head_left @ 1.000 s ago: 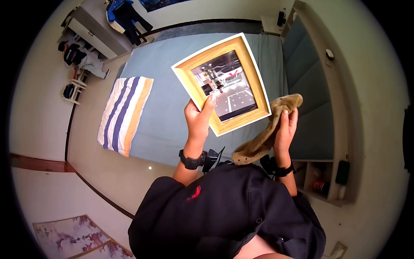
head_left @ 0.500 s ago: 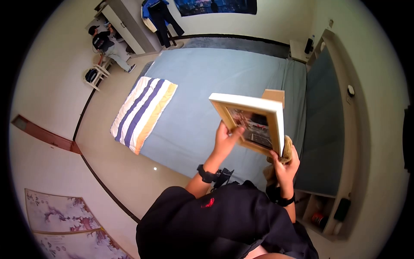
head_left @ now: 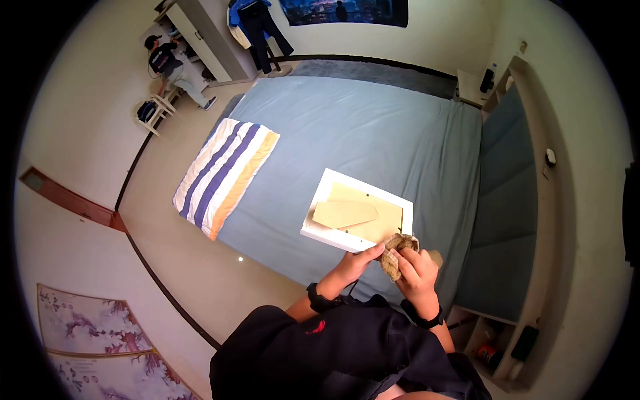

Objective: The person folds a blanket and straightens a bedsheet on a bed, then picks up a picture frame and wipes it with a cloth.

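Observation:
A white picture frame [head_left: 321, 225] is held above the bed with its tan backing and cardboard stand flap facing up. My left hand [head_left: 353, 267] grips its near edge, thumb along the edge and the other fingers hidden underneath. My right hand [head_left: 420, 277] is closed around a fuzzy brown cloth [head_left: 393, 257], bunched against the frame's near right corner. The picture side of the frame faces away from me.
The bed [head_left: 333, 120] with a blue-grey sheet lies beneath the frame. A striped folded quilt [head_left: 227, 173] rests on its left side. To the right stands a padded headboard [head_left: 507, 220] with shelves. Another person [head_left: 170, 67] is at the wardrobe [head_left: 200, 47], near white chairs [head_left: 152, 119].
The frame has turned over from its picture side to its back and moved lower and left. My right hand has brought the cloth onto the near corner.

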Tool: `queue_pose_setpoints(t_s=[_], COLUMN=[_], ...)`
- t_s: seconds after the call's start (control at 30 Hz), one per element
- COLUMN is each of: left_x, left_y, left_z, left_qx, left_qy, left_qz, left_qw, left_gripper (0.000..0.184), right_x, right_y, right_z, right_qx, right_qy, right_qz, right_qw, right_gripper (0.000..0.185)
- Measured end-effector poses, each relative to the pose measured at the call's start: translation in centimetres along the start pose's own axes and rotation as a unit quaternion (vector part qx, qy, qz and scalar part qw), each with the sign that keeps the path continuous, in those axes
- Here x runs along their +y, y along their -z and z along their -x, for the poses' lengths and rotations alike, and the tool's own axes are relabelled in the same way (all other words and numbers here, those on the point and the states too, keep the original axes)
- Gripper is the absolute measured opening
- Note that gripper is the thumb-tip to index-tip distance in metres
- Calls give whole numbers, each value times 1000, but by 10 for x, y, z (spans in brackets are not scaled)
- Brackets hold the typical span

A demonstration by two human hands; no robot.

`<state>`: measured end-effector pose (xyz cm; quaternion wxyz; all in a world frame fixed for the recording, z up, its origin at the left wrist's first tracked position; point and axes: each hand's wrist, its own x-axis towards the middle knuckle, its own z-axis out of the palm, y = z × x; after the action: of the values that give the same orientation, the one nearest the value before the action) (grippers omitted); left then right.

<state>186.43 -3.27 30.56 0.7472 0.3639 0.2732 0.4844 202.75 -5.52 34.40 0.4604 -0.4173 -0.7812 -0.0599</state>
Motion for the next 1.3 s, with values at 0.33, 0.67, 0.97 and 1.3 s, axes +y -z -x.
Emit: queue_pose_setpoints(t_s=[0.33, 0.67, 0.97, 1.3], left_x=[10, 14, 35, 35], left_y=[-1, 28, 22, -11], left_z=[-3, 2, 0, -12], left_qx=[45, 39, 57, 7], left_qy=[-35, 15, -41, -54], left_qz=[76, 66, 16, -126], left_qw=[995, 997, 997, 991], left_gripper=[53, 65, 64, 21], right_x=[28, 71, 64, 7], right_y=[7, 21, 46, 47], right_z=[6, 7, 11, -66], right_qx=[-53, 10, 175, 34], right_qy=[19, -84, -458, -59], right_qz=[-82, 10, -109, 24], right_qw=[995, 996, 865, 997], right_gripper=[44, 33, 29, 47])
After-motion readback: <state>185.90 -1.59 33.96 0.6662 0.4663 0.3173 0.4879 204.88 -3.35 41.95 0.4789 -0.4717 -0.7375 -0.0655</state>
